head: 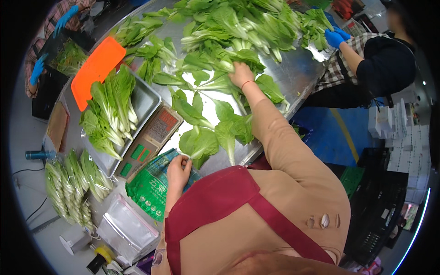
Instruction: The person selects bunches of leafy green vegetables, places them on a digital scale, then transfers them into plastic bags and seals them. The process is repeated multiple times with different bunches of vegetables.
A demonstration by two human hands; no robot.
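My right hand [241,74] reaches into the leafy greens on the metal table, its fingers around the pale stem of one leafy green [225,65]. Near the table's front edge, my left hand [179,172] has thumb and finger pinched at a pale stem end beside a big loose leaf [199,144], above a green printed plastic bag [147,192]; its exact hold is unclear. Left of it, a bunch of leafy greens [115,113] lies in the metal tray [147,91] of a digital scale [161,125]. A large heap of greens [237,24] covers the far side.
An orange plastic board [98,72] leans at the tray's far side. Bagged greens [70,185] and a stack of clear plastic bags [127,227] lie at left. Gloved co-workers stand at the far left and right, one holding greens [314,27]. Black crates [374,206] stand behind at right.
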